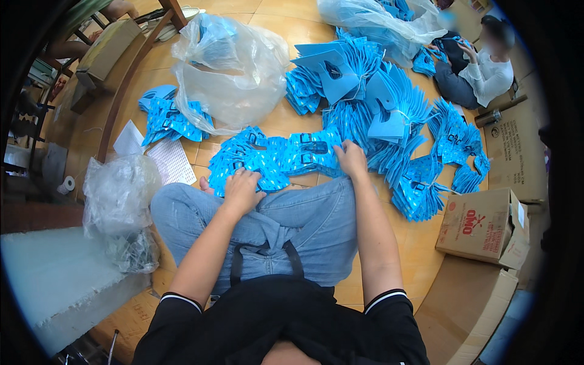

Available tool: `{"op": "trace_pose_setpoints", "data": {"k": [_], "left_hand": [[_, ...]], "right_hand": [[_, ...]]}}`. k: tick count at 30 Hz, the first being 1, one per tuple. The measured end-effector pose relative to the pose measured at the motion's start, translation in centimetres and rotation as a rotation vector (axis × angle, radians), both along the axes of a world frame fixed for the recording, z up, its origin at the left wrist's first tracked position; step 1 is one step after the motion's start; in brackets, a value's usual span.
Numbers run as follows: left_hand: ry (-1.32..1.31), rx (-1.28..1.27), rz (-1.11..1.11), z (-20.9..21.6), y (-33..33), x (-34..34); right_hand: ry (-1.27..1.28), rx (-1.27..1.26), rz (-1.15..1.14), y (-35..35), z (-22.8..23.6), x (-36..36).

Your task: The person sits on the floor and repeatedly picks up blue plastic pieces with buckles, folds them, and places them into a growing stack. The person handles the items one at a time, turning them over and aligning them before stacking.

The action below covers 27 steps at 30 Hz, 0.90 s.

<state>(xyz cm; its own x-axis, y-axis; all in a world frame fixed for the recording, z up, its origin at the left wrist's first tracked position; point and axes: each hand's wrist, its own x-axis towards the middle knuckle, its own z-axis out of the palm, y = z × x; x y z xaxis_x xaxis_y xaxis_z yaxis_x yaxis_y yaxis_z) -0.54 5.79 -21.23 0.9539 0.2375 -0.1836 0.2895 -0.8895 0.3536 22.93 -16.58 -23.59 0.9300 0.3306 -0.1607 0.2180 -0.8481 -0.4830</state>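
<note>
I sit on the floor with blue printed pieces in front of my folded legs. My left hand (pixel 242 190) rests palm down, fingers apart, on a fanned pile of blue patterned pieces (pixel 226 157). Beside that pile lies a neater stack of blue patterned pieces (pixel 298 159), showing dark cut-outs or buckles. At this stack's right edge is my right hand (pixel 351 160), its fingers bent and closed on the border. The undersides of both piles are hidden, as are some of my right fingertips.
Bundles of blue pieces (pixel 398 109) stand close on my right. A clear plastic bag (pixel 234 79) lies ahead, another (pixel 118 194) at left near printed sheets (pixel 171 163). Cardboard boxes (pixel 471 228) border the right side. Another person (pixel 486 76) sits far right, holding blue pieces.
</note>
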Motion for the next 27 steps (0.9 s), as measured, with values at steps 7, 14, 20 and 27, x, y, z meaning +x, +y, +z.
{"op": "trace_pose_setpoints", "data": {"k": [7,14,20,27], "left_hand": [[-0.012,0.008,0.03,0.8,-0.5,0.1],[-0.323,-0.021,0.129,8.1,0.1,-0.5],[-0.658,0.081,-0.388,13.0,-2.2,2.2],[-0.855,-0.411,-0.149,15.3,-5.3,4.1]], "right_hand": [[-0.057,-0.13,-0.128,-0.2,0.4,-0.6],[-0.288,0.372,-0.089,0.4,3.8,-3.1],[0.404,1.114,-0.023,0.4,9.4,-10.6],[0.335,1.316,-0.058,-3.8,16.0,-12.4]]}}
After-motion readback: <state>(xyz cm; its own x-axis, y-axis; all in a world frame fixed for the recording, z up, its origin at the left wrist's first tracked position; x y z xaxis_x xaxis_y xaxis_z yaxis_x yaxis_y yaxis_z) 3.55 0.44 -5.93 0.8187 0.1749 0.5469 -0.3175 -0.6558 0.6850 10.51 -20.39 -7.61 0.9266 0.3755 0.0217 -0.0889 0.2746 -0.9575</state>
